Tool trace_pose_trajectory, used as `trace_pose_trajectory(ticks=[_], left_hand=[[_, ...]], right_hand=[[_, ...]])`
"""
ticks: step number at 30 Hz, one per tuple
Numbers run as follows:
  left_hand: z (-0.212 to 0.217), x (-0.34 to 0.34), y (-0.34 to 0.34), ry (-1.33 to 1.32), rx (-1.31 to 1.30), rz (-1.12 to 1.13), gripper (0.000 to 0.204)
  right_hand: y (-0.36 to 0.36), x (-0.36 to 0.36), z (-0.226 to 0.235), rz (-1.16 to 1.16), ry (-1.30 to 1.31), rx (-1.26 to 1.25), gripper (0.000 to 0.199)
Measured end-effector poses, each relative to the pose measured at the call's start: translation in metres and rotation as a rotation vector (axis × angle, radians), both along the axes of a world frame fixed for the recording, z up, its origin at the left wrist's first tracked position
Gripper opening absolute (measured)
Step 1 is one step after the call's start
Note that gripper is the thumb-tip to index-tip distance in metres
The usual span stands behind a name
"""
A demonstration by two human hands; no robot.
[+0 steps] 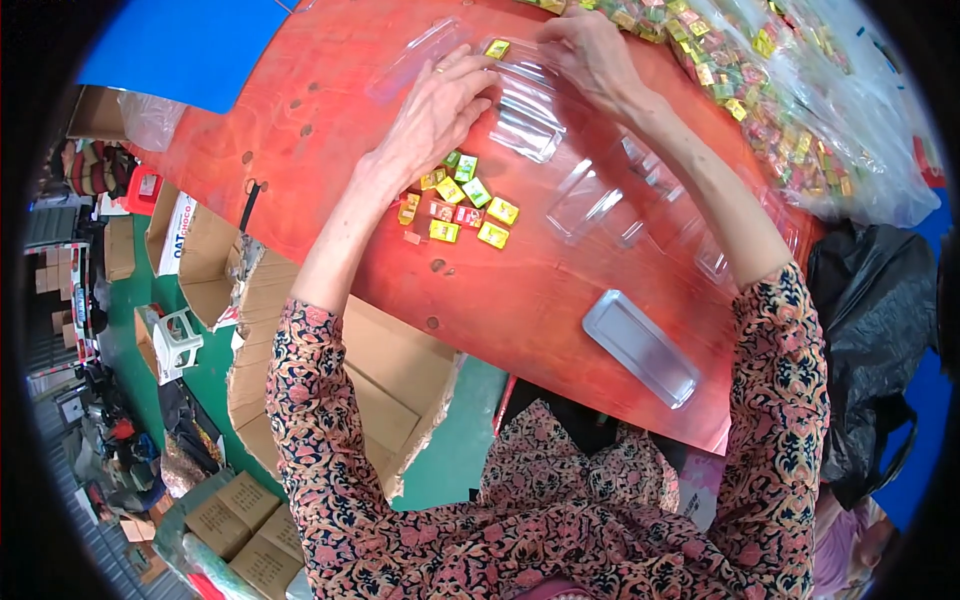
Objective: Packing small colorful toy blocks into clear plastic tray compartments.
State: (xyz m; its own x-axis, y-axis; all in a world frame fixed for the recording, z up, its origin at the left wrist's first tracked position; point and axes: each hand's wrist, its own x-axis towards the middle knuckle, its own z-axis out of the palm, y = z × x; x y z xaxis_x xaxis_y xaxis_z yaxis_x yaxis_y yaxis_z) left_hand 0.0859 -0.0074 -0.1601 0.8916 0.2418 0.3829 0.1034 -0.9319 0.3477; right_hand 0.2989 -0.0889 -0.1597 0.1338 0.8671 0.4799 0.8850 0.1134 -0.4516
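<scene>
My left hand (432, 112) reaches over the red table, its fingers stretched out and slightly apart. Close to its fingertips is a small yellow box (497, 48), by the left edge of a clear plastic tray (528, 110). My right hand (596, 62) is at the far end of that tray with fingers bent and fingertips together; what they hold, if anything, is hidden. Below my left hand lies a loose group of small yellow, green and red boxes (470, 192).
More clear trays (585, 200) lie under my right forearm, and another (420, 60) lies beyond my left hand. A bluish plastic tray (640, 348) rests by the near edge. A plastic bag of many small boxes (790, 110) covers the far right. An opened carton (385, 385) stands below the table edge.
</scene>
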Motion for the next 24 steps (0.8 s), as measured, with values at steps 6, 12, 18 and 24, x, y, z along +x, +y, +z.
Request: trace_pose_trajectory(ticks=[6,12,18,24], left_hand=[[0.004,-0.003,-0.004,-0.003,0.065,-0.025,0.022],[0.01,0.001,-0.008,0.04,0.122,-0.026,0.021],[0.004,0.004,-0.001,0.086,0.187,-0.016,0.028],[0.007,-0.009,0.013,-0.128,0.153,0.113,0.023]], right_hand=[[-0.031,0.005,0.009,0.0,0.061,-0.176,0.018],[-0.036,-0.006,0.007,-0.018,0.016,-0.231,0.02],[-0.049,0.009,0.024,-0.062,0.089,-0.229,0.018],[-0.091,0.015,0.069,0.045,0.083,-0.563,0.019]])
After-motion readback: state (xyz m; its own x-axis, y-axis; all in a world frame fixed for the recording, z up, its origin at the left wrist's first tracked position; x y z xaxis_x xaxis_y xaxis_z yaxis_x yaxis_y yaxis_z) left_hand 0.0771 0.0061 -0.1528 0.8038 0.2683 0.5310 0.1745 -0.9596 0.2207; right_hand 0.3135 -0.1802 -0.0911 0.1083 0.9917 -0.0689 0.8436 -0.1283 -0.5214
